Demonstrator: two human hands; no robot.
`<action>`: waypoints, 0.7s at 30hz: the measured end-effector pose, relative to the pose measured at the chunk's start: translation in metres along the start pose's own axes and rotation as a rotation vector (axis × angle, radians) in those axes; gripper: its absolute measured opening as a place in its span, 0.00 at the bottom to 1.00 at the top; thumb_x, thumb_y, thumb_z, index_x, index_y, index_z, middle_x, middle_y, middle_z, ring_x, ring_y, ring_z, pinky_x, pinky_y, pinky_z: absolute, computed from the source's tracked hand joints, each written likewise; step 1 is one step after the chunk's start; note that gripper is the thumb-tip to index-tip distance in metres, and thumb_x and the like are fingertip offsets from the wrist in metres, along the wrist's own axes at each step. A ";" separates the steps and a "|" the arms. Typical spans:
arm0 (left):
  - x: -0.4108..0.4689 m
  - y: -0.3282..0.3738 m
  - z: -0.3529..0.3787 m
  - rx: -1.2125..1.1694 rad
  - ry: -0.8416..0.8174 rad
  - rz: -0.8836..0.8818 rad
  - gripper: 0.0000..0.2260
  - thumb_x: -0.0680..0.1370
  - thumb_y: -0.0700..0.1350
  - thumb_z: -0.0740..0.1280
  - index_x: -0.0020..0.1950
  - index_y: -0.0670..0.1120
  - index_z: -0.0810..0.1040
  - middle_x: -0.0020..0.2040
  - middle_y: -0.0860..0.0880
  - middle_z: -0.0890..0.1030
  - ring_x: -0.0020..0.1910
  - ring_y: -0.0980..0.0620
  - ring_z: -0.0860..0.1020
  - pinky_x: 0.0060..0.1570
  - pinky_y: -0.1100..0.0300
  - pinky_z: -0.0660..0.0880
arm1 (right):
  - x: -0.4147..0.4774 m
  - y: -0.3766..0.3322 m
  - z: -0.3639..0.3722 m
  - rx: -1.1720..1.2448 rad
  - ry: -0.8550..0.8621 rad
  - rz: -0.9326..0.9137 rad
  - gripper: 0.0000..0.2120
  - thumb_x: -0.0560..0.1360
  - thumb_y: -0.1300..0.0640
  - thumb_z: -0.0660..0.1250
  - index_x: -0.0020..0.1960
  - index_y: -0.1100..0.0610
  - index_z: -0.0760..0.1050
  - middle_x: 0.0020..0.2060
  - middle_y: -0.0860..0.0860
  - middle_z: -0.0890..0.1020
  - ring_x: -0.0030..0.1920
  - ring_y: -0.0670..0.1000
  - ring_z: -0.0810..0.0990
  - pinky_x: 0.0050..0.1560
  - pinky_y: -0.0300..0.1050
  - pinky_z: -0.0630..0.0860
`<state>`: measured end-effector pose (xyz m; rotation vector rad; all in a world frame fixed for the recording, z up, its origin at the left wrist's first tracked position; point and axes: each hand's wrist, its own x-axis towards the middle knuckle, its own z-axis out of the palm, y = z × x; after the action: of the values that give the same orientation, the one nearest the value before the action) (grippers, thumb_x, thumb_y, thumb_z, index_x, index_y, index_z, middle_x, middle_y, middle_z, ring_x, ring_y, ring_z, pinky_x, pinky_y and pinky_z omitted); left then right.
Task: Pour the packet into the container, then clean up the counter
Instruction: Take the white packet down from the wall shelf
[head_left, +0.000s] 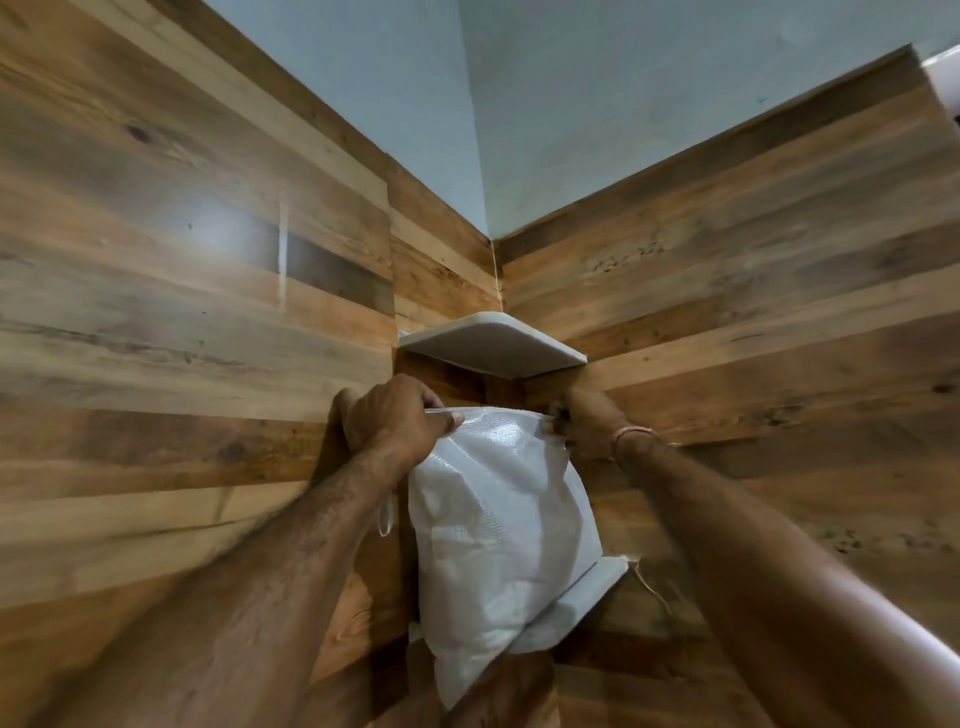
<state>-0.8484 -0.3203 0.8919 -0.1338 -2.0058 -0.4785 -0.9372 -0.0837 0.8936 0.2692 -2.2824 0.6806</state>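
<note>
The white woven packet (498, 519) stands upright in the corner where two wood-panelled walls (182, 312) meet, between two white corner shelves. Its top edge is stretched flat just under the front edge of the upper shelf (493, 343). Its bulging body covers the left part of the lower shelf (587, 597), and its bottom end reaches below that shelf's front edge. Whether the shelf carries its weight cannot be told. The left hand (395, 415) grips the packet's top left corner, its fingers curled over the edge and the thumb pressed along the front. The right hand (582, 421) pinches the top right corner, with its fingers bunched tightly on the fabric. A thin thread band (631, 434) circles the right wrist. A small loop of string (384, 514) hangs beside the packet's left side, under the left wrist. Above the panelling the wall is plain pale blue-grey plaster (571, 104).
</note>
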 end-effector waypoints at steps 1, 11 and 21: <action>0.000 0.002 -0.002 -0.032 0.003 -0.014 0.12 0.75 0.61 0.73 0.46 0.53 0.84 0.46 0.54 0.85 0.47 0.52 0.79 0.63 0.49 0.63 | -0.006 0.000 -0.004 0.007 0.059 -0.017 0.12 0.75 0.58 0.71 0.34 0.50 0.74 0.42 0.54 0.82 0.46 0.60 0.83 0.51 0.56 0.84; -0.032 0.082 -0.057 -0.171 0.120 0.111 0.10 0.74 0.56 0.75 0.48 0.51 0.87 0.47 0.53 0.85 0.48 0.54 0.74 0.62 0.49 0.62 | -0.069 0.029 -0.117 0.102 0.259 -0.039 0.16 0.75 0.61 0.75 0.31 0.51 0.76 0.32 0.45 0.80 0.38 0.52 0.81 0.49 0.58 0.84; -0.212 0.194 -0.057 -0.295 -0.196 0.074 0.11 0.69 0.60 0.78 0.33 0.56 0.83 0.32 0.62 0.82 0.39 0.58 0.80 0.59 0.41 0.76 | -0.277 0.135 -0.215 -0.001 0.029 0.120 0.14 0.73 0.54 0.79 0.34 0.58 0.79 0.29 0.49 0.81 0.30 0.50 0.83 0.42 0.41 0.81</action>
<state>-0.6441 -0.1411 0.7819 -0.4507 -2.1004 -0.7357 -0.6635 0.1447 0.7748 0.1222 -2.2850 0.7390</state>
